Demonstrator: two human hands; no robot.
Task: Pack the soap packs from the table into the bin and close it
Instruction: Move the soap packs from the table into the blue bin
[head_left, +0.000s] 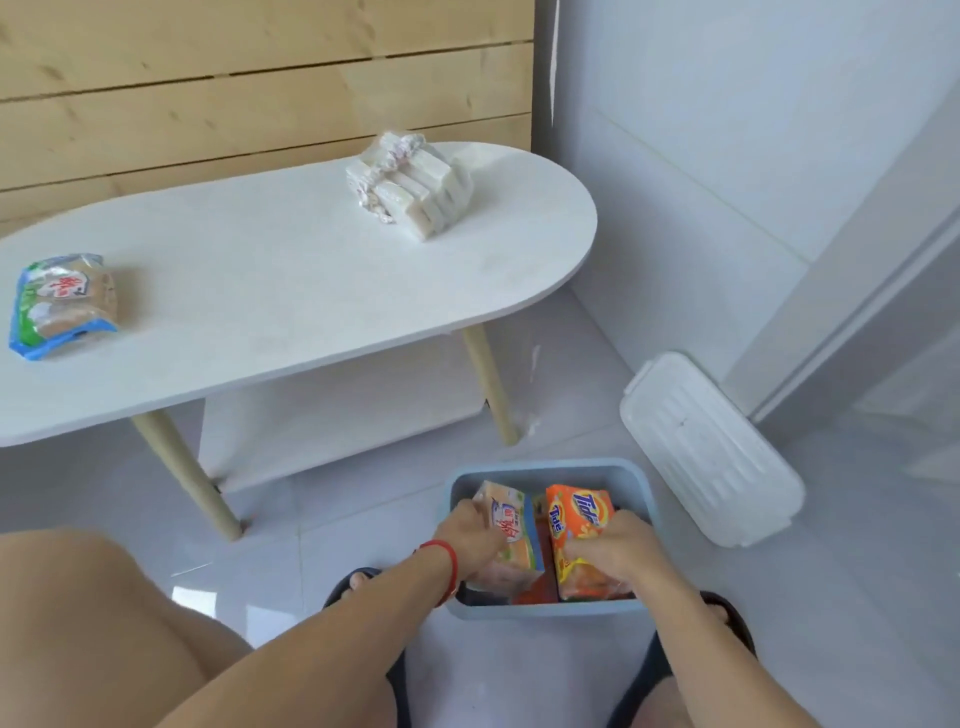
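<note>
Our left hand is closed around a pale soap pack with red lettering, and our right hand grips an orange Tide pack; both packs stand on end, side by side and touching, inside the blue bin, which sits on the grey tiled floor between our sandalled feet. A red band circles the left wrist. We judge that we are seating these two packs in the bin, so the packing is partly done and not finished. Something orange-red shows beneath them in the bin, perhaps another pack; we cannot tell. Beside the bin, to its right, the white ribbed lid lies flat on the floor, clear of the bin. Beyond the bin and to its left stands the white oval table. Two items remain on it: a clear-wrapped bundle of white soap bars toward the far end from the bin's side, and a blue-and-green pack well to the left of the bin, near the table's left edge. The next move, as we judge it, calls for letting go of both packs, reaching up to the table for the remaining two, then fetching the lid and pressing it onto the bin.
</note>
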